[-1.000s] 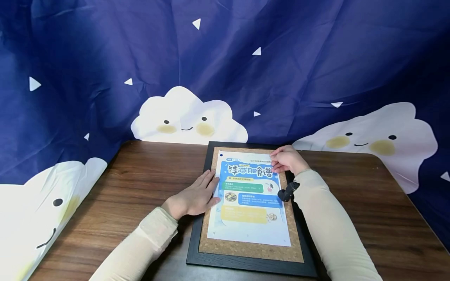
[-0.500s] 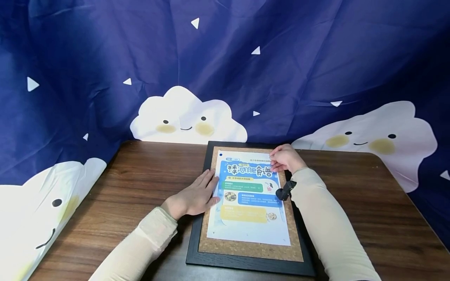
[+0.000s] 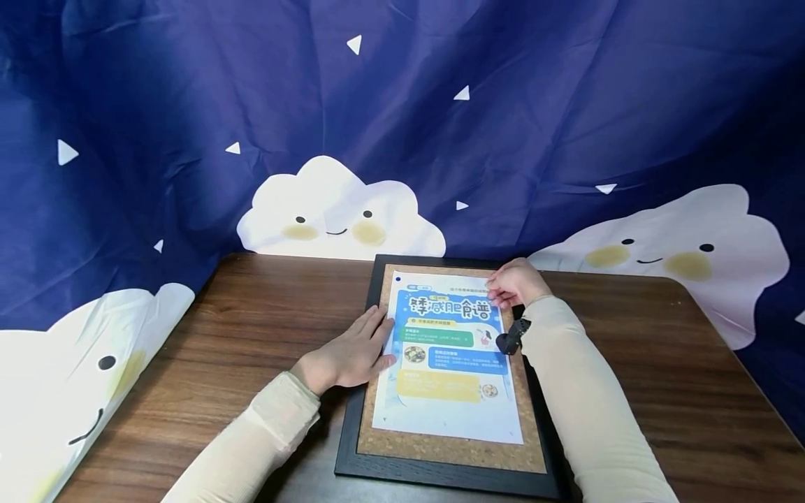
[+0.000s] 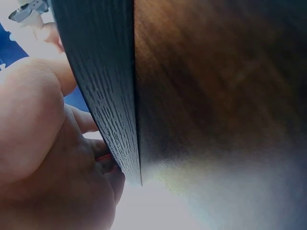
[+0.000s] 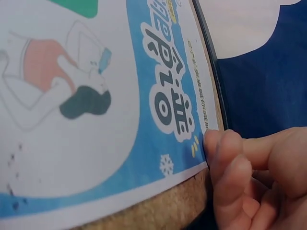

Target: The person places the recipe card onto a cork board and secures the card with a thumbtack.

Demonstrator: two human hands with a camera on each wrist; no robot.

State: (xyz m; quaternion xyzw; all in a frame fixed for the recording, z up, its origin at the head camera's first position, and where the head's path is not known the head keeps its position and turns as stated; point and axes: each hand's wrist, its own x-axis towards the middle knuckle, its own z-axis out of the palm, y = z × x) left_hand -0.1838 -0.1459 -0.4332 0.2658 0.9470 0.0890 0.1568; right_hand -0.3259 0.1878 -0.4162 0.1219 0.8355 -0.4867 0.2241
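A printed poster (image 3: 449,419), blue and white with Chinese lettering, lies on a black-framed cork board (image 3: 440,475). A blue pushpin (image 3: 398,279) sits at its upper left corner. My left hand (image 3: 346,353) rests across the frame's left side, fingers extended onto the poster's edge; the left wrist view shows the palm beside the frame's grained outer side (image 4: 103,100). My right hand (image 3: 518,283) is at the poster's upper right corner. Seen from the right wrist, its curled fingertips (image 5: 209,141) come together right at that corner, which they cover. I cannot tell what they pinch.
The board lies on a dark wooden table (image 3: 277,300), near its back edge. Behind hangs a blue curtain (image 3: 402,126) with smiling white clouds and small triangles. A small black device (image 3: 511,339) at my right wrist hangs over the board's right side.
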